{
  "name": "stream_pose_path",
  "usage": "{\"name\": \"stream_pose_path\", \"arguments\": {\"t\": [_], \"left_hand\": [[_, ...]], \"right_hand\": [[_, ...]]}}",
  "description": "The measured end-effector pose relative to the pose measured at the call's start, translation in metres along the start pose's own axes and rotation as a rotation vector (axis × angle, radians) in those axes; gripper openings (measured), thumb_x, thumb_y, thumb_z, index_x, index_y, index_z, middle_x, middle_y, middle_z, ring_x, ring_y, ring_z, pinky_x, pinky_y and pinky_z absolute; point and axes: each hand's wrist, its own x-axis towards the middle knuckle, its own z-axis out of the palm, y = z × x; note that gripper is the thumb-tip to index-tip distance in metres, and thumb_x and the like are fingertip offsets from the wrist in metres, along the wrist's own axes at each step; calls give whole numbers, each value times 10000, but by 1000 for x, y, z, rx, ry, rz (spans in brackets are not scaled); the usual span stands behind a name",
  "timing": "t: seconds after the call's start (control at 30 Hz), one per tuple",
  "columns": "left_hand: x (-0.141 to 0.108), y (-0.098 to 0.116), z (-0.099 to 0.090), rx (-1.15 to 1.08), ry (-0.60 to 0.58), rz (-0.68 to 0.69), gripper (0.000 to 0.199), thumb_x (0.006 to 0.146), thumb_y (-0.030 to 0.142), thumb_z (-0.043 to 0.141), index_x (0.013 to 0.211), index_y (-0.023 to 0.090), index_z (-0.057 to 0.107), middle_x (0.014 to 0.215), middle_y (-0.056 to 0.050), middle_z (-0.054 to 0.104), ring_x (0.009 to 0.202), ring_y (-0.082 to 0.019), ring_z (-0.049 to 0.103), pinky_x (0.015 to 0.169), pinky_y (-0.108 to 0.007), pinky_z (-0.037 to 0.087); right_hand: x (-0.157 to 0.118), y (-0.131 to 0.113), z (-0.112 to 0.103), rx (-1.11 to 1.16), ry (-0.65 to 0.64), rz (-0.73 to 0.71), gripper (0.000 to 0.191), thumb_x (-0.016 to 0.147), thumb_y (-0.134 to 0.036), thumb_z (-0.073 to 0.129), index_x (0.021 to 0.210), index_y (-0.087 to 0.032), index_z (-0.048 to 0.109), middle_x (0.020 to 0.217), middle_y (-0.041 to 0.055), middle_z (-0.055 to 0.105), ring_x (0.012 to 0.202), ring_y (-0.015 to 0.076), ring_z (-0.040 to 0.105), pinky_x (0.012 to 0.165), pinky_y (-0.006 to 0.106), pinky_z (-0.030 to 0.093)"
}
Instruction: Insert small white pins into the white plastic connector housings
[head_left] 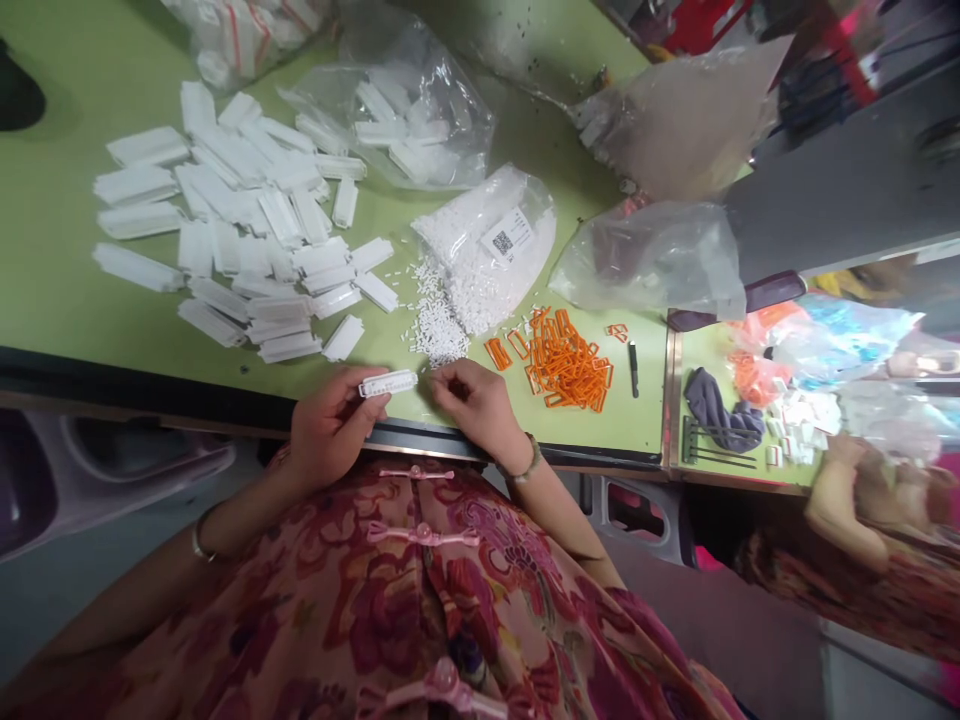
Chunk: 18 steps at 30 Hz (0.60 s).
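Observation:
Near the table's front edge, my left hand (334, 420) grips a white plastic housing (388, 384) between thumb and fingers, its slotted face turned up. Just right of it, my right hand (472, 400) has its fingers pinched together beside a heap of tiny white pieces (439, 335); whatever is between the fingertips is too small or hidden to name. That heap spills from a clear bag (495, 250) with a printed label. To the right of my right hand lies a pile of orange rectangular frames (570, 365). Many similar white housings (255, 220) are spread at the left.
Clear plastic bags (420, 120) with more white parts lie at the back, another bag (652, 255) at the right. A black pen-like tool (634, 368) rests near the orange pile. A co-worker's arm (847, 500) is at the adjoining table, by a dark cloth (716, 410).

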Motion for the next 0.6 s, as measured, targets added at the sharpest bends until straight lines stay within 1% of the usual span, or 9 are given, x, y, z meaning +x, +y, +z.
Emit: {"name": "stream_pose_path", "arguments": {"t": [0.07, 0.1, 0.17, 0.23, 0.3, 0.43, 0.53, 0.6], "left_hand": [[0, 1, -1, 42, -23, 25, 252, 962, 346, 675, 1141, 189, 760, 724, 17, 740, 486, -112, 578, 559, -249, 522], [0, 1, -1, 57, -31, 38, 258, 962, 351, 672, 1142, 189, 762, 760, 8, 754, 499, -116, 591, 583, -257, 537], [1, 1, -1, 86, -38, 54, 268, 964, 351, 663, 1150, 187, 765, 820, -7, 773, 518, -119, 611, 620, -267, 559], [1, 0, -1, 107, -46, 62, 270, 966, 340, 653, 1156, 185, 766, 854, -18, 782, 525, -120, 617, 630, -269, 564], [1, -1, -1, 123, -57, 68, 266, 962, 333, 653, 1154, 187, 769, 867, -25, 783, 529, -123, 617, 630, -272, 565], [1, -2, -1, 132, -59, 75, 257, 951, 337, 664, 1136, 200, 780, 863, -37, 778, 544, -142, 627, 631, -284, 569], [1, -3, -3, 162, -68, 88, 270, 952, 357, 648, 1134, 212, 785, 838, -44, 768, 630, -184, 675, 670, -298, 583], [0, -3, -5, 197, -106, 97, 281, 961, 375, 633, 1136, 219, 787, 819, -48, 766, 709, -212, 708, 713, -305, 596]], "right_hand": [[-2, -3, -4, 259, -14, 47, 156, 997, -356, 733, 929, -216, 739, 814, 3, 706, 726, 139, 604, 692, 285, 505], [-4, -5, -5, 353, -16, 75, 190, 992, -402, 746, 938, -220, 741, 811, -5, 699, 719, 133, 592, 677, 281, 497], [-5, -8, -3, 456, -18, 107, 233, 973, -453, 769, 941, -225, 741, 787, -18, 670, 701, 126, 560, 654, 277, 477], [-5, -11, 2, 477, -20, 102, 241, 966, -463, 776, 940, -227, 737, 742, -35, 613, 670, 122, 513, 631, 277, 445], [-5, -14, 5, 454, -4, 66, 222, 975, -445, 763, 940, -228, 733, 722, -46, 564, 657, 122, 484, 629, 282, 427], [-3, -18, 6, 353, 22, 11, 155, 985, -371, 737, 929, -227, 718, 773, -27, 601, 686, 130, 511, 660, 292, 454], [-2, -19, 4, 323, -16, 70, 141, 979, -348, 739, 932, -225, 688, 815, -13, 644, 705, 131, 537, 664, 287, 468], [-3, -18, 2, 363, -73, 129, 177, 968, -374, 769, 964, -227, 669, 849, -9, 665, 739, 133, 570, 677, 279, 490]]}}
